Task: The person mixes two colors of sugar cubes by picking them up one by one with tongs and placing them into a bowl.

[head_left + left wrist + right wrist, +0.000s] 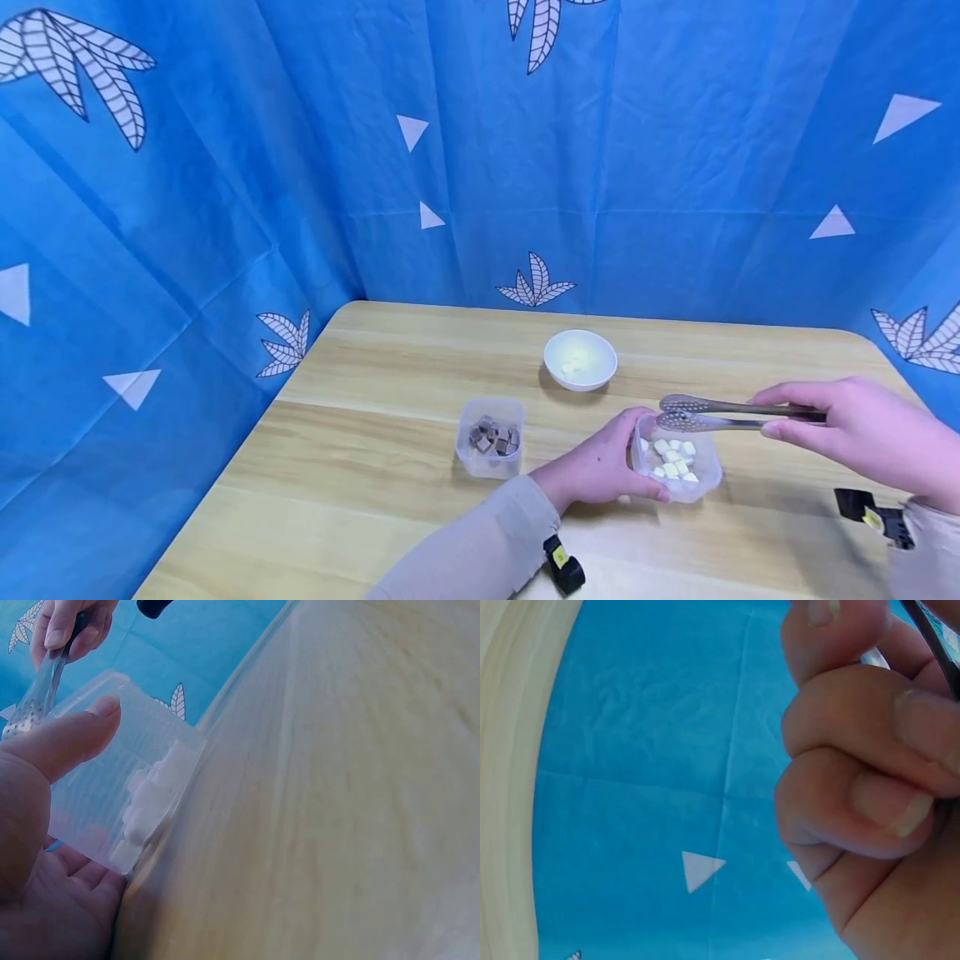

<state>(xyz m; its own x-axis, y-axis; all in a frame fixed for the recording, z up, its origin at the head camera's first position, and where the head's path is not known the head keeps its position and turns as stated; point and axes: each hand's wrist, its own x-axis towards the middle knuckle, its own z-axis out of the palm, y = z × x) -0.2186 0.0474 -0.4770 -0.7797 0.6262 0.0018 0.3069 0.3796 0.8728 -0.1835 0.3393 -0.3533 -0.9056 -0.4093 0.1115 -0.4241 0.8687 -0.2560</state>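
Note:
My left hand (596,467) grips a clear plastic container (701,490) on the table, thumb on the near side and fingers around the far left. Several white cubes (677,458) lie inside it. In the left wrist view the thumb (71,742) presses the wall of the container (90,787). My right hand (862,425) holds metal tongs (731,408) by their dark handle end. Their perforated tips hang over the container's far rim, slightly apart, with nothing seen between them. Curled right fingers (855,742) fill the side of the right wrist view.
A white bowl (602,377) with a few pale pieces stands farther back. Left of my left hand is another clear container (468,458) with several dark brown cubes (495,436). The wooden table (360,483) ends at a blue patterned curtain (487,167) behind and at the left.

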